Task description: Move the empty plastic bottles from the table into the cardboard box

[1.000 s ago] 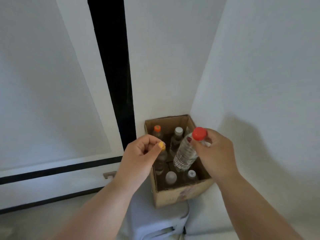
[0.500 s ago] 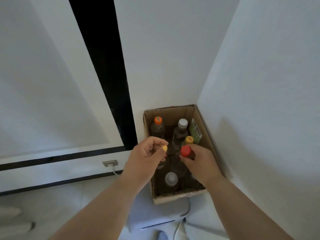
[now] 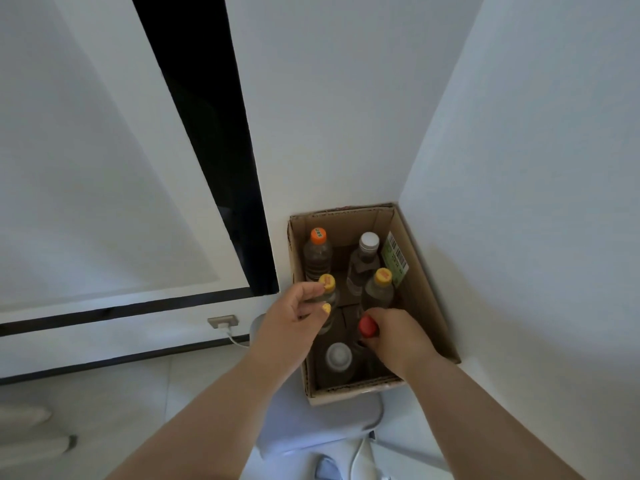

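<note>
The red-capped bottle stands upright inside the cardboard box, near its front right corner. The right hand grips it just under the cap. The left hand is loosely curled at the box's left edge, against a yellow-capped bottle; I cannot tell whether it grips it.

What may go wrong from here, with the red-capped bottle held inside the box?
The cardboard box is crowded with upright bottles. The red-capped bottle, gripped by the right hand, may knock over the clear-capped bottle beside it. The left hand close by might also bump the nearest yellow-capped bottle.
</note>
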